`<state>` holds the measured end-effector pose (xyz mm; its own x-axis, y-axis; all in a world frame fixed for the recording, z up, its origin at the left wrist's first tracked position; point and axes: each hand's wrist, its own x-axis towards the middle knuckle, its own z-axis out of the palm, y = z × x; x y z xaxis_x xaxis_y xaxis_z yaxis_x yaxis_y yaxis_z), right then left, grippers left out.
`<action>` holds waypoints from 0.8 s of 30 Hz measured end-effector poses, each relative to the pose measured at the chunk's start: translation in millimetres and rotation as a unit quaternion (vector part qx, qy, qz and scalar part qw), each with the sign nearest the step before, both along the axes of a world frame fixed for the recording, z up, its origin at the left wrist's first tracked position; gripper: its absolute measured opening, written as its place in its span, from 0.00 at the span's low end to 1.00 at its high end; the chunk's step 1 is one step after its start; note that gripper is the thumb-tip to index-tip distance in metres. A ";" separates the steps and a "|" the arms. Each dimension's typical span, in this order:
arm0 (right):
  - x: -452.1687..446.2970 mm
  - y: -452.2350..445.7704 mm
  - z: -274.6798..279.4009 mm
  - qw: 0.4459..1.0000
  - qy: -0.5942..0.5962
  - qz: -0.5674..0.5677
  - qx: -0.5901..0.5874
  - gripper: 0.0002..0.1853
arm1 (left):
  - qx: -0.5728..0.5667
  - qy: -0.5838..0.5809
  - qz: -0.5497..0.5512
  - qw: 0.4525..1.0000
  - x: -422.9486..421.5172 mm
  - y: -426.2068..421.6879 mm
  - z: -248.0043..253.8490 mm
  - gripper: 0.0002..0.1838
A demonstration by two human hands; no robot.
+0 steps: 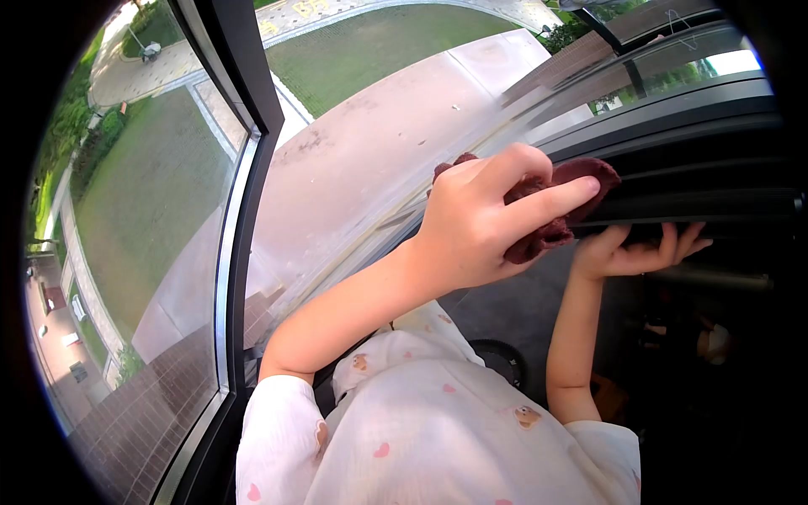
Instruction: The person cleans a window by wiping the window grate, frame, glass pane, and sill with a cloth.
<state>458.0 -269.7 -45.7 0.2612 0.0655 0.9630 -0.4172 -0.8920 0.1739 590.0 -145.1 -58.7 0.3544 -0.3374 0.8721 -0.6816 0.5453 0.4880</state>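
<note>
A crumpled dark red cloth (589,181) is bunched up in my left hand (488,215), whose fingers are wrapped round it, with one finger stretched along its top. The cloth is beside the dark window frame (673,126). Lower and to the right, my right hand (635,252) is at the underside of a dark frame rail, its fingers apart and bent upward; nothing shows in it.
An open glass pane with a dark frame (225,252) stands on the left. Beyond the window, far below, are a lawn (370,55) and a pale paved path (404,118). A round black object (501,360) is on the dark floor behind my shirt.
</note>
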 end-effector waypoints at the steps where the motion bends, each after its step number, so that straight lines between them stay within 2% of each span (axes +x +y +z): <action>1: -0.2 -0.5 -1.0 1.000 -0.002 0.003 0.003 0.18 | -0.014 -0.025 0.003 1.000 2.1 -6.8 4.5 0.26; 2: 0.4 -0.8 -1.3 1.000 -0.005 0.005 0.006 0.18 | -0.015 -0.026 0.002 1.000 4.9 -14.4 5.6 0.26; 4: 3.2 0.6 0.7 1.000 -0.011 0.002 -0.008 0.18 | 0.017 -0.150 0.002 0.988 9.0 -24.2 7.7 0.23; 7: 5.6 2.3 2.9 1.000 -0.016 0.004 -0.020 0.18 | 0.068 -0.186 -0.003 0.980 11.8 -21.1 12.8 0.21; 8: 5.1 2.7 3.0 1.000 -0.016 0.009 -0.020 0.18 | 0.068 -0.187 -0.004 0.980 11.9 -18.1 14.6 0.21; 10: 2.7 3.0 2.9 1.000 -0.007 0.003 -0.017 0.18 | 0.145 -0.212 0.011 0.966 11.4 -11.5 16.6 0.21; 13: 3.4 3.9 3.5 1.000 -0.005 0.004 -0.013 0.17 | 0.175 -0.228 0.021 0.958 12.0 -6.9 15.3 0.21; 17: -0.3 -0.4 3.3 1.000 0.009 0.013 -0.015 0.17 | 0.208 -0.248 0.036 0.946 12.2 0.2 -2.8 0.19; 20: -0.1 -0.4 3.8 1.000 0.014 0.014 -0.021 0.17 | 0.276 -0.252 0.044 0.926 6.8 9.4 -16.0 0.19; 24: 0.1 -0.1 5.3 1.000 0.014 0.012 -0.024 0.17 | 0.351 -0.235 0.095 0.901 -8.9 18.5 -29.1 0.22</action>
<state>458.1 -269.8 -40.5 0.2863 0.1184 0.9508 -0.3897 -0.8922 0.2284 581.1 -126.7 -87.8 0.1116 -0.8371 0.5355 -0.9513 0.0659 0.3013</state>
